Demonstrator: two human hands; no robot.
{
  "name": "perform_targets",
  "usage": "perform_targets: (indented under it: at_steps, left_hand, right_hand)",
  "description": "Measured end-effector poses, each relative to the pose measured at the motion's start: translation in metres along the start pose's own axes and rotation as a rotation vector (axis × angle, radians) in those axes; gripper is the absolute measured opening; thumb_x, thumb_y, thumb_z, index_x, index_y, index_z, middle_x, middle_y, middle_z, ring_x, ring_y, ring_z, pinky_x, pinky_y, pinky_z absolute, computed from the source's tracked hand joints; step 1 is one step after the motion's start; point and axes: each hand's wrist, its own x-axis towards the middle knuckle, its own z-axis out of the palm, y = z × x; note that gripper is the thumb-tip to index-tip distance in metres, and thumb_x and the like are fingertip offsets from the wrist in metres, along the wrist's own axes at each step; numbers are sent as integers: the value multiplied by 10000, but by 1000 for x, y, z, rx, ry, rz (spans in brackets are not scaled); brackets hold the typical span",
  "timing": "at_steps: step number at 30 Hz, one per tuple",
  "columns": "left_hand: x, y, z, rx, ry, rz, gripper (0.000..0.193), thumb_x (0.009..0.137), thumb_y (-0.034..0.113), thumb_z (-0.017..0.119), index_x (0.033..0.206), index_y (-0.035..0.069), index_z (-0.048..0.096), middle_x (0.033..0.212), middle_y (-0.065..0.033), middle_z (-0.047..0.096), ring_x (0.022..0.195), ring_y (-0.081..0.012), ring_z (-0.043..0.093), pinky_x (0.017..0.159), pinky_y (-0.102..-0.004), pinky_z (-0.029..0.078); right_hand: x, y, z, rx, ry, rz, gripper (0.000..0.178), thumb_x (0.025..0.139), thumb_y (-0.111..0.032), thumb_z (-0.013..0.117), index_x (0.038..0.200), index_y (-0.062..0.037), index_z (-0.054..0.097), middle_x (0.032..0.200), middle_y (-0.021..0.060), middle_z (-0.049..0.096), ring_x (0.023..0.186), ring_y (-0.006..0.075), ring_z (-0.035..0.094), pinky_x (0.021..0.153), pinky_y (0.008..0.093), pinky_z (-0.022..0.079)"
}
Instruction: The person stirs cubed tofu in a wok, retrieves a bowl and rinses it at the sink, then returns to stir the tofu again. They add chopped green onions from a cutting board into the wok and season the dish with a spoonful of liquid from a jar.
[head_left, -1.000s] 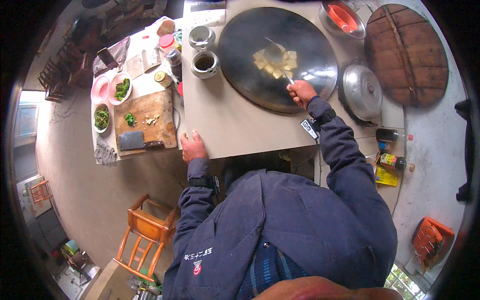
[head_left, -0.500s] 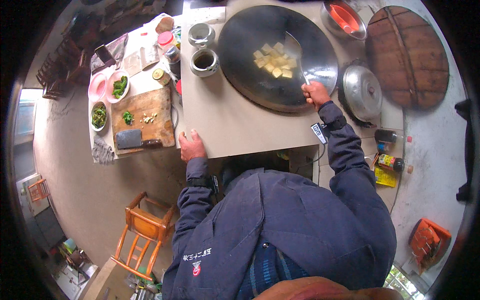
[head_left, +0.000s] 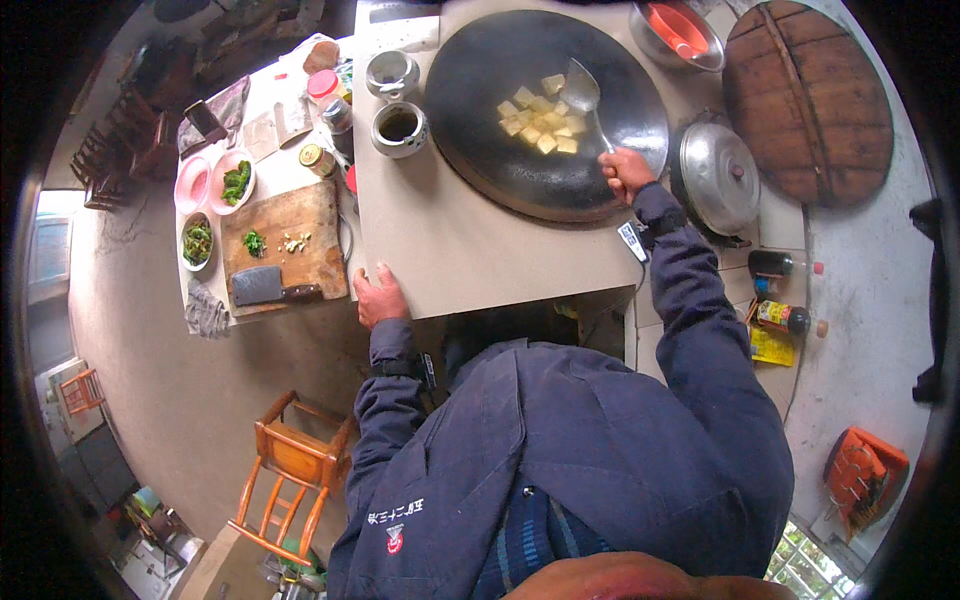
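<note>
My right hand (head_left: 628,173) is closed round the handle of a metal wok spatula (head_left: 581,88). The spatula's blade is inside a large black wok (head_left: 465,130) set into the counter, at the right edge of a cluster of pale yellow cubes that look like tofu (head_left: 540,122). One cube lies a little apart, just left of the blade. My left hand (head_left: 380,297) rests at the counter's front left corner, holding nothing, its thumb and fingers apart.
Left of the counter, a wooden chopping board (head_left: 300,215) bears a cleaver (head_left: 258,285), chopped greens and pale bits. Bowls of greens (head_left: 198,240) stand beside it. Two pots (head_left: 399,128) flank the wok's left; a lidded metal pot (head_left: 718,165) sits right. A wooden chair (head_left: 295,450) stands behind-left.
The spatula's blade has turned to show more of its broad face, and the cube beside it has shifted slightly. My left hand stays at the counter corner. The whole view has shifted slightly.
</note>
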Motion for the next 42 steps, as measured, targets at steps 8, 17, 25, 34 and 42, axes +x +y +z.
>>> perform_targets:
  at_steps: [8,17,25,34,42]
  left_hand:
    - [0,3,-2,13,-30,-30,604,881,517,491,1290,72,478,1262,-186,561,1116,-380,558,925,-471,426]
    - [0,4,1,25,-72,-51,611,885,527,479,1320,97,474,1305,-161,542,1171,-362,528,961,-473,399]
    - [-5,10,-4,36,-113,-84,630,888,553,457,1325,99,478,1298,-167,549,1181,-356,523,982,-466,386]
    - [-3,3,-1,46,-118,-29,660,882,578,456,1320,84,482,1285,-188,553,1182,-364,519,995,-455,380]
    - [10,-15,8,6,-166,7,668,895,570,443,1315,51,473,1270,-210,553,1165,-380,522,974,-464,397]
  right_hand:
    - [-77,35,-14,127,3,-66,79,866,-164,565,830,-98,542,636,-51,424,459,25,338,361,183,236]
    - [-162,125,-51,-837,421,-364,172,757,-169,579,887,-57,598,773,198,629,765,382,622,660,468,476]
    - [-195,189,-71,-1033,582,-347,230,766,-141,564,994,-114,579,841,161,653,766,390,621,669,502,479]
    - [-207,204,-70,-920,646,-231,315,765,-186,619,1059,-80,576,1012,161,604,926,364,593,789,468,489]
    - [-258,208,-24,-796,845,-516,354,760,-162,641,1093,-60,576,1041,159,589,963,341,570,835,436,473]
